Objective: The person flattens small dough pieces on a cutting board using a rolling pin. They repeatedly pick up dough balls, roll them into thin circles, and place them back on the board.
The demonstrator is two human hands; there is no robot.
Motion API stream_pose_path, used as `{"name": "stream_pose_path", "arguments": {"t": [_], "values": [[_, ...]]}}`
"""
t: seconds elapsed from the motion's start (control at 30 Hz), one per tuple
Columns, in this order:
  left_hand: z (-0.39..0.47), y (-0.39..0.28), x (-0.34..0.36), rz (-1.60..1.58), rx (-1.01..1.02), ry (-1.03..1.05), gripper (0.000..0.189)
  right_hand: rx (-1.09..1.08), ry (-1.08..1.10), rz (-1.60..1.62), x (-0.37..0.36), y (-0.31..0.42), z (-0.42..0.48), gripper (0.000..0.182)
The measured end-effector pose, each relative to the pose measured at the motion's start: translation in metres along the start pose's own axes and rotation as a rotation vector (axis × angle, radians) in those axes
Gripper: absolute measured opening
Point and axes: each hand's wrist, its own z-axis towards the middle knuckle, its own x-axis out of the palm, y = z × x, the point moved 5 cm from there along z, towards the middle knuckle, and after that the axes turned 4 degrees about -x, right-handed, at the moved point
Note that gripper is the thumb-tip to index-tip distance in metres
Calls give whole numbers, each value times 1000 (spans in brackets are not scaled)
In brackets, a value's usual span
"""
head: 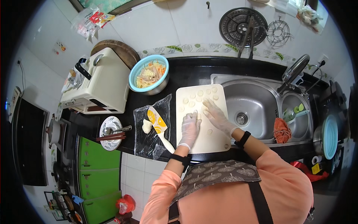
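A white cutting board [201, 145] lies before me with many small flat dough rounds [209, 132] on it, most towards its far half. My left hand [190, 127], in a clear plastic glove, rests on the board's left half, fingertips at a dough round. My right hand [216, 113], gloved too, lies over the board's right half, its fingertips down among the rounds; whether either hand grips a piece is hidden. Left of the board, a knife with an orange-patterned blade [157, 120] and a white handle lies on plastic wrap [141, 142], beside a lump of white dough [146, 126].
A blue colander [132, 81] of shredded vegetables sits in a steel bowl behind the wrap. A patterned plate [112, 145] holds a spoon and chopsticks. The steel sink [251, 98] adjoins the board's right side, with an orange cloth [282, 131] on its divider. A cream cabinet-like box [109, 75] stands left.
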Motion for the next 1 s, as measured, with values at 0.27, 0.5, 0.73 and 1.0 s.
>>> {"name": "stream_pose_path", "arguments": {"t": [0.27,0.5,0.73,1.0], "values": [[12,-15,8,305,92,123,39,-41,-122,-51,-4,-11,-21,28],[20,0,26,308,123,124,44,23,-93,-3,-22,7,-20,20],[50,25,6,-308,-309,116,34,52,-126,-17,-31,-1,-50,18],[45,12,-19,-145,-47,-77,33,-251,252,-28,-3,25,-60,18]]}}
